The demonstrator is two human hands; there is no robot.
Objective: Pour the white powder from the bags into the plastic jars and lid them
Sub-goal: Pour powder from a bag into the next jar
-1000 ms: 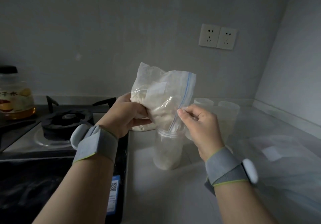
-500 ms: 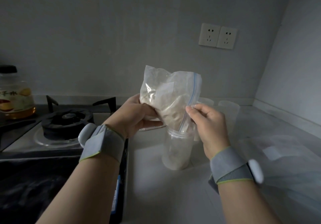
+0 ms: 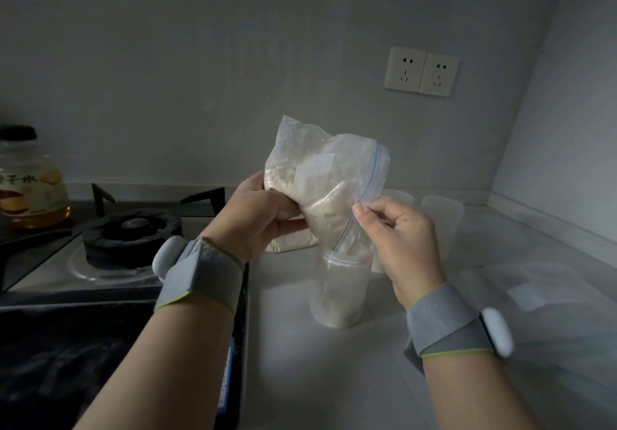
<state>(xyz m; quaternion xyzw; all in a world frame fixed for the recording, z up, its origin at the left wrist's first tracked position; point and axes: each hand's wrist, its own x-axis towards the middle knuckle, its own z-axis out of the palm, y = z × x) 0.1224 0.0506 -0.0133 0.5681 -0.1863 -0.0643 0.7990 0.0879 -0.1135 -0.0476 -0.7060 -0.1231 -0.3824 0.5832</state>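
Observation:
A clear zip bag of white powder (image 3: 320, 182) with a blue zip strip is tipped mouth-down over an open clear plastic jar (image 3: 339, 291) standing on the counter. White powder fills the jar's lower part. My left hand (image 3: 263, 216) grips the bag's bulging side from the left. My right hand (image 3: 397, 236) pinches the bag's zip edge just above the jar's rim. Behind my left hand another powder bag (image 3: 290, 241) lies on the counter, mostly hidden.
Two empty plastic jars (image 3: 442, 216) stand behind my right hand near the wall. Flat empty bags (image 3: 541, 296) lie at right on the white counter (image 3: 317, 379). A gas stove burner (image 3: 130, 232) and a jar of yellow liquid (image 3: 30, 186) are at left. Wall sockets (image 3: 420, 70) are above.
Powder level in the bag has dropped while the jar has filled a little. Both hands and the bag shifted slightly to the right in view.

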